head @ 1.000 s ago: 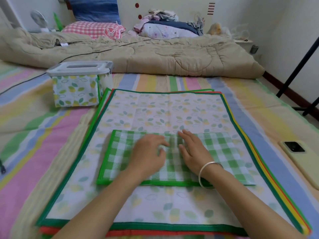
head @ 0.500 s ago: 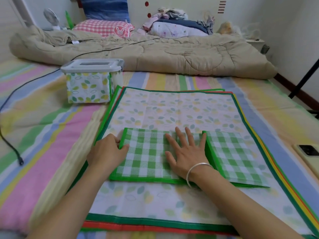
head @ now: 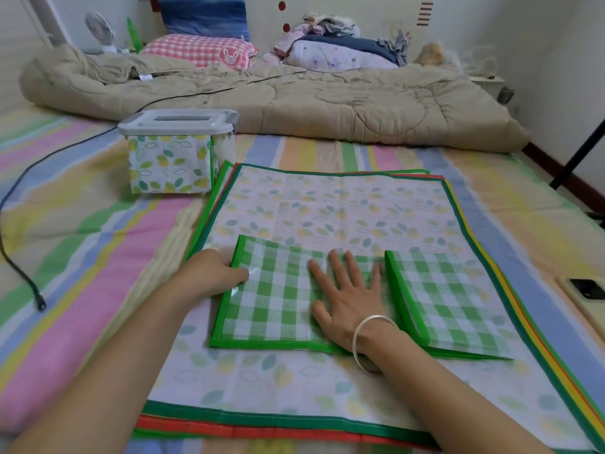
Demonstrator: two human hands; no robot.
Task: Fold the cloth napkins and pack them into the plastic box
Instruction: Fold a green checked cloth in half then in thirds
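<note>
Bare forearms, silver bangle (head: 373, 342) on right wrist

The striped bed (head: 82, 240) carries a napkin stack (head: 327, 204), the plastic box (head: 170, 165) at its far-left corner, a phone (head: 586, 290) right of it.

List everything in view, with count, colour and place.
checked napkin: one, green and white, partly folded, on the napkin stack
napkin stack: several, leaf print on top, centre
plastic box: one, grey lid on, left of the stack's far end
phone: one, pale, right edge
cable: one, black, far left
quilt: one, beige, behind
pillow: one, pink checked, behind the quilt
bracelet: one, silver, right wrist
left hand: grips the checked napkin's left edge
right hand: flat on the checked napkin
</note>
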